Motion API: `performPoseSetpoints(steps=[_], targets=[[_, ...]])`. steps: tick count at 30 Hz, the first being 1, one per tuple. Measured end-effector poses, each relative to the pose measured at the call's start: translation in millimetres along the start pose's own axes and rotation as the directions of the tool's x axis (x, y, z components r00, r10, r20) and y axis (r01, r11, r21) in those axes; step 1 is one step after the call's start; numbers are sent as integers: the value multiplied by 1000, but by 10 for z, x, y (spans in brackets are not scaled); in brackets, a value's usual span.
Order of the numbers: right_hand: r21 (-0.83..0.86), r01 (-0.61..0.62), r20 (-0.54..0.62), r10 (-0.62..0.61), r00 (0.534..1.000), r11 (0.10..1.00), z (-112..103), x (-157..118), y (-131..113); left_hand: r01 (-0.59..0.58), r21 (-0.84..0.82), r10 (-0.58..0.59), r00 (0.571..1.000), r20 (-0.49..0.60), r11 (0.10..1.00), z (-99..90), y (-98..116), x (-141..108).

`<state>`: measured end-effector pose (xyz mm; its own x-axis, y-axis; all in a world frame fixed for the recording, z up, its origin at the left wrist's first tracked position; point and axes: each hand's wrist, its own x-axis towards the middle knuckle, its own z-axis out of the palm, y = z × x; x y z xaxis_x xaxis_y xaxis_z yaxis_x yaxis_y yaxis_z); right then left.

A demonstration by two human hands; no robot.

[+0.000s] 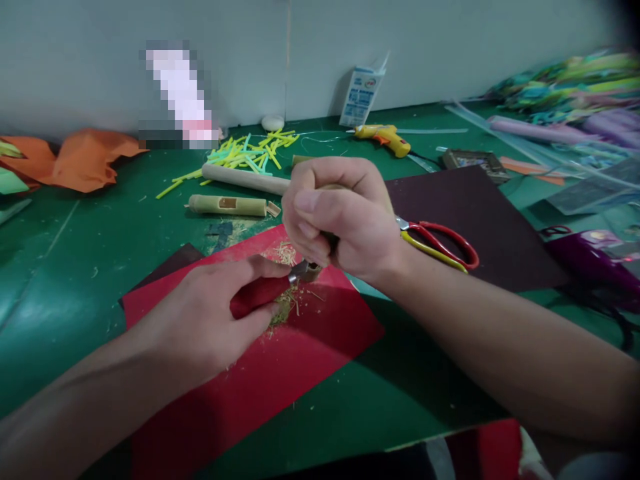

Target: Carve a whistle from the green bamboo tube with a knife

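Red-handled tool [257, 297] is clamped in the left hand's [207, 313] fingers, its metal tip at the end of a bamboo tube [314, 269], mostly hidden in the right hand's [350, 223] curled fingers; shavings [284, 310] litter red paper [275, 373] on the green table [410, 373].

A tool [263, 295] is above a sheet [325, 347] on the table [95, 247]; behind that sheet, a bamboo tube [250, 207]; rightward, scissors [450, 233] on another sheet [505, 233]; behind them, a glue gun [395, 139].

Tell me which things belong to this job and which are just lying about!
Seemingly in use:
red-handled metal tool in the left hand;
mostly hidden brownish piece in the right hand;
red flat sheet under shavings.

Probably just lying about:
yellow plastic glue gun;
blue-and-white carton.
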<state>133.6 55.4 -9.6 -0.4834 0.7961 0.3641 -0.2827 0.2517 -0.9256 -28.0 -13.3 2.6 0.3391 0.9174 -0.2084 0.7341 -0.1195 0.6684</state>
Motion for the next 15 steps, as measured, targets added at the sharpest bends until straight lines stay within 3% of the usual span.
performPoseSetpoints(steps=[4, 7, 15], targets=[[56, -25, 98, 19, 995, 998, -78, 46, -5, 95, 5, -95, 991, 98, 995, -161, 16, 49], [53, -54, 134, 46, 990, 997, -119, 63, -10, 94, 53, -100, 986, 133, 994, -229, -13, 73], [-51, -132, 44, 135, 990, 990, -78, 39, -13, 43, -72, -38, 996, 79, 996, -121, -103, 70]])
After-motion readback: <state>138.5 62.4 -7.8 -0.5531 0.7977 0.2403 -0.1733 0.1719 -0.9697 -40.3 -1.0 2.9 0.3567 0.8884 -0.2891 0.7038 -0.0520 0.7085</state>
